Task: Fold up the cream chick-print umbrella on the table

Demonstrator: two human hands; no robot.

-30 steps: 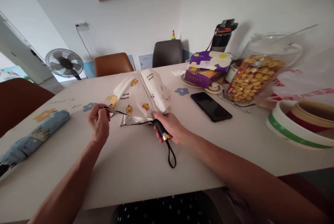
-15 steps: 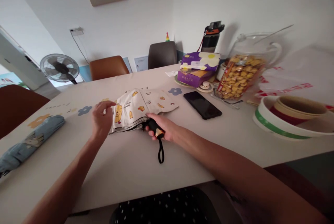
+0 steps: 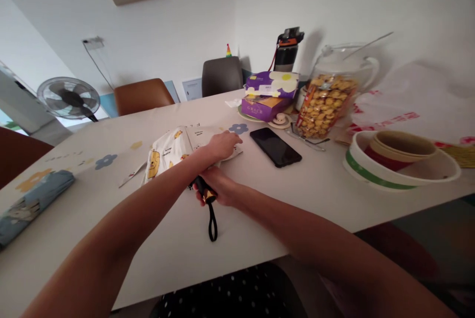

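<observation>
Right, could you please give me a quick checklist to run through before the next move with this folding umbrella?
1. Right hand grips the black handle: ok.
2. Left hand rests on the far side of the cream umbrella canopy: ok, though whether it pinches the fabric I cannot tell.
3. Canopy panels gathered evenly: not ok, one flap splays out to the left.
4. Wrist strap lies free on the table: ok.
5. Black phone lies apart from the canopy: ok, but close to the left hand.
6. Closing strap of the canopy located: cannot tell.
</observation>
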